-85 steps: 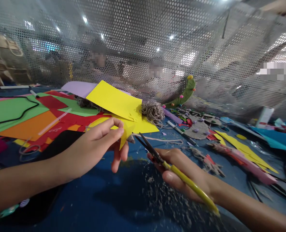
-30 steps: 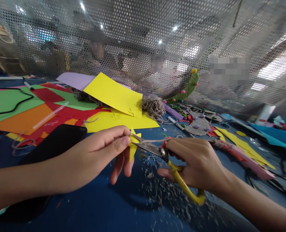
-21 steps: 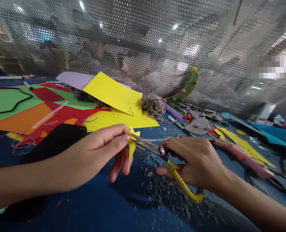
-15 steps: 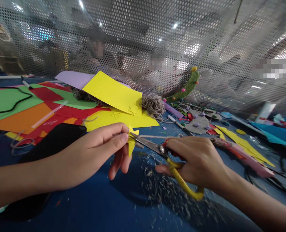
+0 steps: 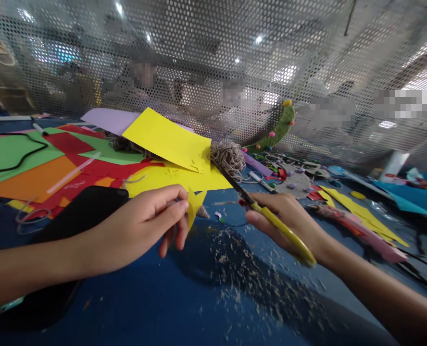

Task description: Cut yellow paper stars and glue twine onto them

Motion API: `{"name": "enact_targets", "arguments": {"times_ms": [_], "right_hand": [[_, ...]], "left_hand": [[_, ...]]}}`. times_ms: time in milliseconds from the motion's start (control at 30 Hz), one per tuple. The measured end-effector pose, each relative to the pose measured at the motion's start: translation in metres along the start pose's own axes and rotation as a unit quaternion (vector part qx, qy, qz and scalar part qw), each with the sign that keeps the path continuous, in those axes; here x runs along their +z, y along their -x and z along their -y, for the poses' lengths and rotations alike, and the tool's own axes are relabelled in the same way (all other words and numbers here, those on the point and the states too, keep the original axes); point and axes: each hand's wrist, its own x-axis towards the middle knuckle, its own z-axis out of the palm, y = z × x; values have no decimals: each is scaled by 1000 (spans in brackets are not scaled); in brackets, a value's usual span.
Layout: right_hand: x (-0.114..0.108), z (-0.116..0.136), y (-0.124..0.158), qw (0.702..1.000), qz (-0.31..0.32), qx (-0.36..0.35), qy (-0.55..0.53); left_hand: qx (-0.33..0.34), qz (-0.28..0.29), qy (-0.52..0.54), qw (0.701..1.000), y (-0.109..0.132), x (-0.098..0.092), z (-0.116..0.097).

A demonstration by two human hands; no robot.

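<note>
My left hand (image 5: 152, 221) pinches a small yellow paper star (image 5: 194, 205) between thumb and fingers; part of the star is hidden behind the fingertips. To the right, my right hand (image 5: 285, 218) is closed around the yellow handles of a pair of scissors (image 5: 271, 218). Their dark blades point up and to the left, apart from the star. Just behind the star's right side lies a small grey cone-shaped bit (image 5: 202, 212). Tiny paper scraps (image 5: 219, 216) lie on the blue table (image 5: 134, 307) between my hands.
Yellow sheets (image 5: 173, 139) and a ball of grey yarn (image 5: 228, 157) lie beyond my hands. A black phone-like slab (image 5: 91, 206) is under my left forearm. Pale shavings (image 5: 257, 274) litter the table. A perforated metal screen (image 5: 199, 57) stands behind, with people beyond it.
The scissors have drawn away from the star to the right and turned so the blades point upward. The left hand has shifted slightly left and turned the star.
</note>
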Motion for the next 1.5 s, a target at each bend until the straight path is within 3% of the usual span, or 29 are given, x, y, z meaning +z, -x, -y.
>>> {"name": "enact_targets", "arguments": {"times_ms": [133, 267, 367, 433, 500, 600, 767, 900, 967, 1100, 1267, 1500], "right_hand": [[0, -15, -3, 997, 60, 37, -27], [0, -28, -5, 977, 127, 87, -148], [-4, -31, -5, 965, 160, 68, -196], [-7, -29, -6, 974, 159, 44, -153], [-8, -28, -6, 987, 150, 47, -39], [-2, -30, -5, 980, 134, 75, 123], [-5, -30, -2, 975, 174, 30, 138], [-17, 0, -1, 984, 99, 40, 144], [-17, 20, -1, 993, 67, 29, 95], [-6, 47, -6, 995, 73, -20, -64], [3, 52, -15, 980, 93, -91, -149], [4, 51, -13, 968, 120, -85, -201]], "left_hand": [[3, -7, -33, 999, 2, 1, -4], [16, -20, -67, 997, 0, -1, -4], [23, -32, -92, 995, -2, -1, -2], [27, -33, -101, 994, -2, -1, -1], [27, -35, -103, 994, -2, -1, -1], [16, -31, -101, 994, -1, 1, -2], [8, -17, -79, 997, 0, 2, -5], [9, -12, -94, 995, 1, 2, -6], [17, -10, -113, 993, 2, 2, -6], [29, -5, -143, 989, 3, 3, -4], [31, -3, -151, 988, 2, 3, -1], [31, 14, -142, 989, 1, 3, 0]]}}
